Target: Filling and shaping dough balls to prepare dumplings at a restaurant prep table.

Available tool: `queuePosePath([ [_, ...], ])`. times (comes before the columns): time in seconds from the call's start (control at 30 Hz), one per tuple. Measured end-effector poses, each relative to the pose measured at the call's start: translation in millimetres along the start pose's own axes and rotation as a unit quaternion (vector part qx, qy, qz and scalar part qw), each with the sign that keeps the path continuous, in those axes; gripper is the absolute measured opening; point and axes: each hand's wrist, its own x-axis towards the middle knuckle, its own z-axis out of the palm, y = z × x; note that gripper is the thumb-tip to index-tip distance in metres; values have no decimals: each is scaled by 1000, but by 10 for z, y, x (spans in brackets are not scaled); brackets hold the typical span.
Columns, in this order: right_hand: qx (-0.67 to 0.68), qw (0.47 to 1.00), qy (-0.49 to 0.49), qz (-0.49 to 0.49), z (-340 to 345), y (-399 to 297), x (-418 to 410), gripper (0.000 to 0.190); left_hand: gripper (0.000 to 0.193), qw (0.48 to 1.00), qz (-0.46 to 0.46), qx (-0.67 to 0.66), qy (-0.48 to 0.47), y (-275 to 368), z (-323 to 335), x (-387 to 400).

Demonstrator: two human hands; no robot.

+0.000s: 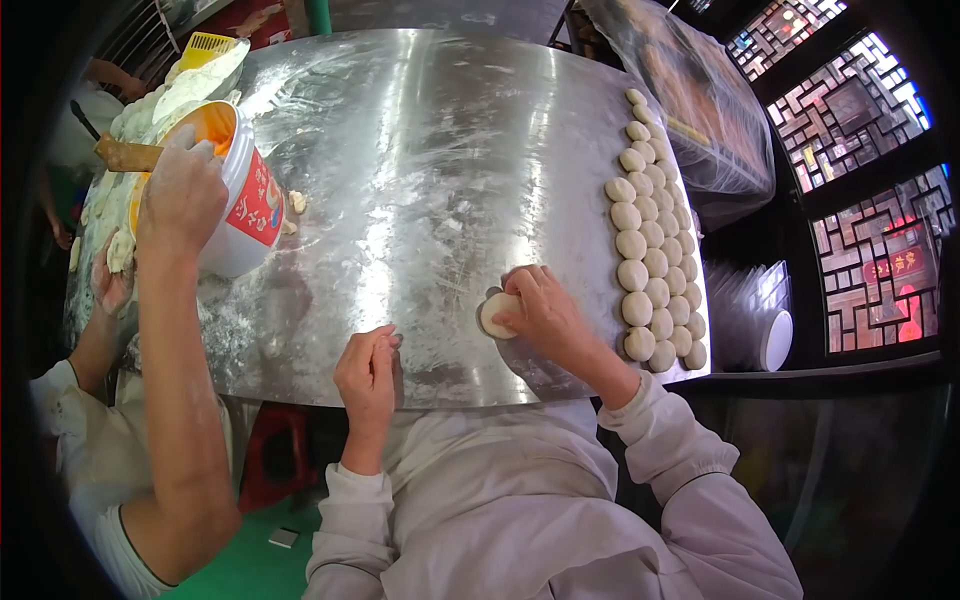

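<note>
My right hand [546,306] holds a round of pale dough [498,316] against the metal tabletop [450,247], its fingers curled over the right side. My left hand [366,375] is at the near edge, apart from the dough. Its fingers are curled together, and nothing shows in them. To the right of my right hand, several smooth dough balls [632,275] lie in close rows along the table's right edge.
At left, a co-worker's hand [182,191] is at a white plastic bucket [247,214] with a wooden-handled tool [127,154]. That person's other hand [112,281] holds dough [120,251]. A yellow plastic scoop [204,51] lies far left. Plastic-covered goods [682,97] stand beyond the right edge.
</note>
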Motion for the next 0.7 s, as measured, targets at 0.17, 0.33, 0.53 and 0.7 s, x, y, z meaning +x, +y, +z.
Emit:
queuePosePath([
  [0.17,66,982,161,-67,-9,-20,-268,29,19,1000,-7,-21,-1,11,-15,-16],
  [0.33,95,993,69,8,-145,149,-291,20,19,1000,-6,-9,-9,17,-16,3],
  [0.53,27,999,32,17,-78,445,149,29,19,1000,8,2,-11,-65,54,23],
  [0.7,183,971,-136,75,-114,377,280,48,18,999,31,24,-19,-83,0,-69],
])
